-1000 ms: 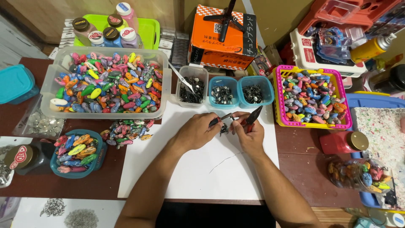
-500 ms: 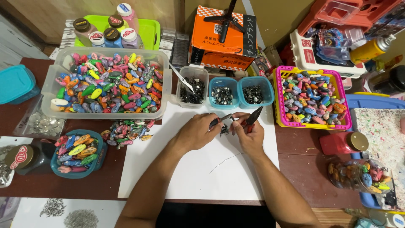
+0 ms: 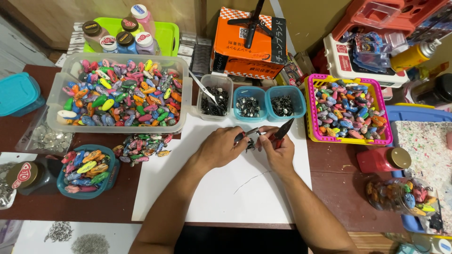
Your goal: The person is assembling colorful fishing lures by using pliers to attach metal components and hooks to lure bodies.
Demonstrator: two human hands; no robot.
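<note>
Both hands meet over a white sheet (image 3: 226,193) at the table's middle. My left hand (image 3: 220,148) pinches a small dark metal piece (image 3: 249,143) between thumb and fingers. My right hand (image 3: 278,151) grips red-handled pliers (image 3: 283,129), their dark handle pointing up and away, the jaws at the small piece between the hands. Just beyond the hands stand three small tubs of dark metal bits: a clear tub (image 3: 214,99) with a spoon and two blue tubs (image 3: 248,103), (image 3: 284,102).
A large clear bin (image 3: 120,94) of colourful oval beads is at far left, a loose bead pile (image 3: 143,146) and a teal bowl (image 3: 87,171) below it. A pink basket (image 3: 348,110) of beads is right, with a red jar (image 3: 383,160) and an orange box (image 3: 249,42) behind.
Both hands stay together over the sheet, shifted only slightly; the pliers keep the same tilt.
</note>
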